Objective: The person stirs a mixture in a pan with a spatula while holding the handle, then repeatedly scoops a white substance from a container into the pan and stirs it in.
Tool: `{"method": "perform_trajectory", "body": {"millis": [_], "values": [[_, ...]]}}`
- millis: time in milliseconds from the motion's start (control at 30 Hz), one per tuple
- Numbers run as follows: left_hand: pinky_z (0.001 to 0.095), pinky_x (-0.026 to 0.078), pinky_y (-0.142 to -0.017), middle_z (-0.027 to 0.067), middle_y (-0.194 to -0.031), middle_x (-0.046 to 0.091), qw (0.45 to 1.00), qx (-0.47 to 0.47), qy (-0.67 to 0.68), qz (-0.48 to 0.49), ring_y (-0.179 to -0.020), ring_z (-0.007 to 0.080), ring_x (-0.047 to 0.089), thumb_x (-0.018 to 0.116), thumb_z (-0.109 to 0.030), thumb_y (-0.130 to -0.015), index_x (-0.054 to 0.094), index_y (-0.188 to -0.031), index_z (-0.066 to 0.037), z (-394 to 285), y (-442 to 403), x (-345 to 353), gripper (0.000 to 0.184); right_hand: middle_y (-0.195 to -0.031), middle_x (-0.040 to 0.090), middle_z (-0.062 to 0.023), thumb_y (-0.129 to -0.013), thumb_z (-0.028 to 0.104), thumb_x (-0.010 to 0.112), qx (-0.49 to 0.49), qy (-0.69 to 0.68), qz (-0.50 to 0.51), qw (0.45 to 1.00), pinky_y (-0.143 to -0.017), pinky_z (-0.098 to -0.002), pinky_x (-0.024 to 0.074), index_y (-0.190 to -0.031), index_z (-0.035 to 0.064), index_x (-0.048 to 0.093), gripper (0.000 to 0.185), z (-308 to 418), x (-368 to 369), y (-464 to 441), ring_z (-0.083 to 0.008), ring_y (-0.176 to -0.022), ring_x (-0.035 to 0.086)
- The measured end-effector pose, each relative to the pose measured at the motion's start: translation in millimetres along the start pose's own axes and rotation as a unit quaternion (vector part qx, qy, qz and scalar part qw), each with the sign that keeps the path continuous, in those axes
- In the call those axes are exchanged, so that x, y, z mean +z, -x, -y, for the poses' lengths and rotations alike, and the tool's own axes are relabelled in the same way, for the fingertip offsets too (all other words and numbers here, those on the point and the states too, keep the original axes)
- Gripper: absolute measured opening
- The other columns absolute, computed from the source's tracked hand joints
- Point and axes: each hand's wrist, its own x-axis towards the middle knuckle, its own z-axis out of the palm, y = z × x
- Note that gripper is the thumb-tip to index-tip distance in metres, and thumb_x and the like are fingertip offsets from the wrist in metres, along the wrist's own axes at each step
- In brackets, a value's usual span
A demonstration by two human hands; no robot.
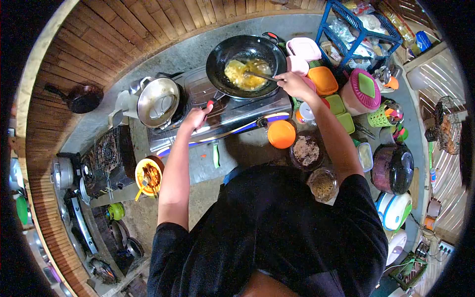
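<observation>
A black wok (215,63) sits on the silver gas stove (222,119), with yellow, egg-like food (236,72) in its bottom. My left hand (195,119) is closed around the wok's handle (210,103), whose red part shows beyond my fingers. Over the wok's right rim, my right hand (296,85) is closed on a dark-handled spatula (262,76). The spatula's far end dips into the yellow food, and its blade is partly hidden there.
Left on the stove is a metal pan (157,116). Nearer me are a green-handled knife (216,155), an orange lid (281,134) and a bowl of shredded food (306,151). Several plastic containers (322,81) crowd the right. A yellow bowl (141,171) holds dark sauce.
</observation>
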Motion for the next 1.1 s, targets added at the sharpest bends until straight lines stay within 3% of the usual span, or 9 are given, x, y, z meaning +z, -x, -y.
{"method": "perform_trajectory", "body": {"millis": [100,200,267,433,633,700,800,1000,1100], "values": [[0.0353,0.036,-0.041,0.0050,-0.052,0.049,1.000,0.007,0.011,0.000,-0.041,0.0173,0.047,0.053,-0.068,-0.087,0.050,-0.061,-0.006,0.1,0.6,0.4,0.067,-0.098,0.067,-0.0260,-0.090,0.012,0.060,0.028,-0.093,0.046,0.994,-0.084,-0.0356,0.0501,-0.116,0.0013,0.066,0.029,0.2,-2.7,3.1,-0.0322,-0.093,0.068],[0.0349,0.036,-0.041,0.0050,-0.052,0.049,1.000,0.012,0.014,0.007,-0.041,0.0173,0.048,0.054,-0.069,-0.086,0.050,-0.062,-0.006,3.6,-3.2,0.0,0.067,-0.099,0.068,-0.0237,-0.090,0.011,0.060,-0.019,-0.094,-0.002,0.995,-0.083,-0.0356,0.0509,-0.118,0.0024,0.065,0.030,-0.7,-11.2,11.4,-0.0319,-0.090,0.069],[0.0349,0.035,-0.040,0.0050,-0.052,0.049,1.000,0.008,0.017,0.007,-0.041,0.0172,0.048,0.054,-0.068,-0.086,0.050,-0.061,-0.006,4.0,-3.8,-0.1,0.067,-0.102,0.067,-0.0250,-0.089,0.012,0.057,-0.005,-0.007,-0.035,0.999,-0.083,-0.0458,0.0513,-0.116,0.0017,0.065,0.030,11.1,-31.9,19.4,-0.0398,-0.095,0.065],[0.0349,0.035,-0.040,0.0047,-0.050,0.048,1.000,0.010,0.024,0.004,-0.040,0.0169,0.047,0.055,-0.068,-0.086,0.050,-0.061,-0.007,3.9,-2.9,0.5,0.066,-0.090,0.066,-0.0253,-0.087,0.010,0.052,0.016,0.149,-0.089,0.985,-0.076,-0.0506,0.0517,-0.113,0.0010,0.062,0.030,31.2,-60.1,31.1,-0.0418,-0.089,0.066],[0.0353,0.034,-0.039,0.0049,-0.049,0.048,1.000,0.014,0.026,-0.001,-0.040,0.0169,0.047,0.056,-0.067,-0.086,0.049,-0.059,-0.007,4.2,-2.6,1.8,0.066,-0.093,0.067,-0.0261,-0.085,0.011,0.054,0.118,0.254,0.024,0.960,-0.077,-0.0495,0.0527,-0.104,0.0028,0.069,0.026,10.0,-77.9,34.5,-0.0403,-0.088,0.066],[0.0355,0.035,-0.039,0.0053,-0.049,0.048,1.000,0.016,0.024,-0.002,-0.040,0.0169,0.047,0.056,-0.066,-0.086,0.049,-0.060,-0.007,1.0,0.6,1.1,0.065,-0.082,0.063,-0.0276,-0.084,0.011,0.061,-0.032,0.149,-0.019,0.988,-0.069,-0.0435,0.0507,-0.107,0.0029,0.069,0.026,-6.1,-74.0,38.6,-0.0355,-0.078,0.067],[0.0356,0.035,-0.038,0.0055,-0.050,0.049,0.999,0.019,0.031,0.014,-0.040,0.0168,0.047,0.056,-0.066,-0.087,0.049,-0.061,-0.007,2.8,-1.7,-0.3,0.065,-0.092,0.070,-0.0208,-0.083,0.013,0.063,-0.018,0.042,0.100,0.994,-0.077,-0.0422,0.0539,-0.106,0.0026,0.070,0.026,-19.2,-63.4,27.7,-0.0340,-0.084,0.069],[0.0359,0.035,-0.039,0.0053,-0.051,0.049,1.000,0.014,0.027,0.003,-0.039,0.0172,0.046,0.054,-0.064,-0.089,0.049,-0.059,-0.007,-1.0,2.2,0.5,0.065,-0.096,0.072,-0.0176,-0.088,0.013,0.062,-0.032,-0.146,0.080,0.986,-0.078,-0.0357,0.0521,-0.115,0.0022,0.067,0.029,-23.2,-31.0,24.1,-0.0251,-0.084,0.069],[0.0361,0.034,-0.039,0.0054,-0.049,0.048,1.000,0.008,0.019,-0.008,-0.039,0.0178,0.046,0.054,-0.064,-0.089,0.048,-0.056,-0.007,3.5,-5.0,2.1,0.066,-0.099,0.069,-0.0213,-0.089,0.012,0.061,-0.005,-0.151,0.003,0.989,-0.079,-0.0383,0.0521,-0.116,0.0010,0.066,0.030,-9.4,-33.8,22.1,-0.0308,-0.084,0.069]]}}
